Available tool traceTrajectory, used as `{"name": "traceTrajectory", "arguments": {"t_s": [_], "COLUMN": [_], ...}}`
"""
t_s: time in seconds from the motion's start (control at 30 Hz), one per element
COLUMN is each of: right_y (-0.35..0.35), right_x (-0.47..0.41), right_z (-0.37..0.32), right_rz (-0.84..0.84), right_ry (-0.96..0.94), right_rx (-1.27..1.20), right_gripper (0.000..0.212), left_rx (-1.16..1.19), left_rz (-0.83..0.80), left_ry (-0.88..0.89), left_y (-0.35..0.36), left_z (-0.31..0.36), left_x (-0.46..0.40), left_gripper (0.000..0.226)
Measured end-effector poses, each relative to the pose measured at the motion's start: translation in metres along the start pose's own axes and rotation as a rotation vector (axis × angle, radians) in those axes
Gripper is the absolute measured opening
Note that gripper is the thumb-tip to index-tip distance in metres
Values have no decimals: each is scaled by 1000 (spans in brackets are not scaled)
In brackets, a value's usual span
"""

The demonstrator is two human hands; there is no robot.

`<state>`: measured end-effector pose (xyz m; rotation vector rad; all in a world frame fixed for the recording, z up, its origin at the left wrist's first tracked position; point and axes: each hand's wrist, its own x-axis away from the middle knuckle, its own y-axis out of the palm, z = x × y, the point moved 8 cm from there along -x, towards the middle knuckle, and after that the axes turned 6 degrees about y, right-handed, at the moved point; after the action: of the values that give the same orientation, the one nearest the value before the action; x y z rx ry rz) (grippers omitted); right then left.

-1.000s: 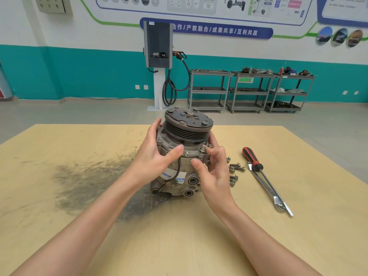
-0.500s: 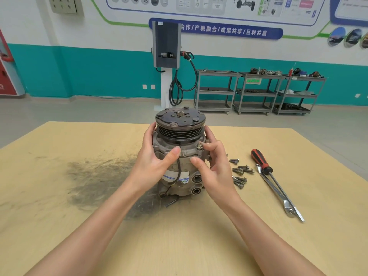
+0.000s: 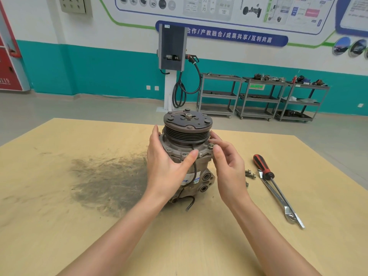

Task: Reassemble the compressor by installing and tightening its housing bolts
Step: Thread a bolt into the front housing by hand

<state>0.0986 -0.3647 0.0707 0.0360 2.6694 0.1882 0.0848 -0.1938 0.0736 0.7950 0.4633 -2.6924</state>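
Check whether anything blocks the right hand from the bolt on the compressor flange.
Nothing visible does: the right hand has its fingertips at the bolt on the compressor flange.

Compressor point(image 3: 187, 156) stands upright mid-surface point(image 3: 59, 226), pulley end up. Left hand point(image 3: 169, 168) wraps its left flank; right hand point(image 3: 229, 166) sits at its right flank, fingertips at a bolt point(image 3: 211, 145) in the housing flange. Loose bolts point(image 3: 250, 174) lie on the surface just right of the right hand. Further right — screwdriver point(image 3: 262, 166) and wrench point(image 3: 282, 202), side by side and touching. Smudged patch point(image 3: 107, 182) lies left of the compressor. Beyond the surface — charging post point(image 3: 172, 50) against the wall, shelf carts point(image 3: 258, 96) to its right.
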Motion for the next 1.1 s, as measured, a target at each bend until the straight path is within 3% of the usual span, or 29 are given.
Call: {"name": "traceTrajectory", "arguments": {"t_s": [0.37,0.87,1.0,1.1], "right_y": [-6,-10,-10,-11], "right_x": [-11,-16,-12,-11], "right_z": [0,3,3,2], "right_rz": [55,36,-17,-41], "right_ry": [142,224,239,248], "right_rx": [-3,-64,-44,-63], "right_gripper": [7,16,4,15], "left_rx": [-24,-12,-13,-3], "left_rz": [-108,-85,-81,-78], "left_ry": [15,21,28,26], "left_y": [4,7,9,10], "left_z": [2,2,4,4], "left_x": [-2,-3,-3,-4], "left_gripper": [109,107,106,106]}}
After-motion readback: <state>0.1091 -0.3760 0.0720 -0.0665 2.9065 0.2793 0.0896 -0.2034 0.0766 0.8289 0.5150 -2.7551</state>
